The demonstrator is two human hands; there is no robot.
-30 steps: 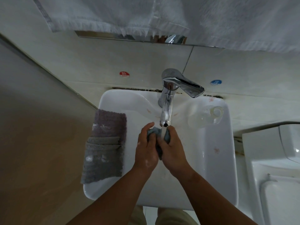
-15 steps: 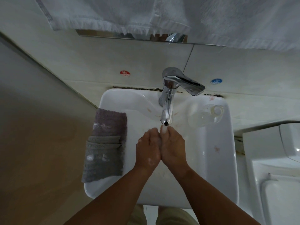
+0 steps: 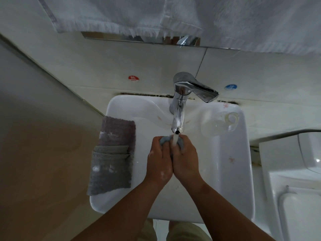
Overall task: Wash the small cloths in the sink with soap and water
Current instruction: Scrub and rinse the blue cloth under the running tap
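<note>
- Centre of the frame: the left hand [image 3: 159, 159] and right hand [image 3: 185, 159] are pressed side by side, fingers [image 3: 157, 143] curled around a small blue-grey cloth [image 3: 163, 140] bunched between them over the bowl of the white ceramic sink [image 3: 121, 105].
- White soap suds dot the back of the left hand.
- Just above the hands, a shiny chrome lever tap [image 3: 178, 110] pours a stream of water [image 3: 175, 140] onto the cloth.
- Left rim of the sink: a mauve textured cloth [image 3: 118, 131] lies flat, with a folded grey textured cloth [image 3: 109, 169] overlapping its lower edge and hanging over the rim.
- Right side of the sink: a clear glass container [image 3: 224, 122] lies on the rim.
- On the tiled wall, a red round sticker [image 3: 133, 78] reads "HOT"; a blue round sticker [image 3: 230, 87] reads "COLD".
- Top of the frame: a white fringed towel [image 3: 156, 13] hangs down.
- Lower right: a white glossy fixture [image 3: 295, 188], partly cut off.
</note>
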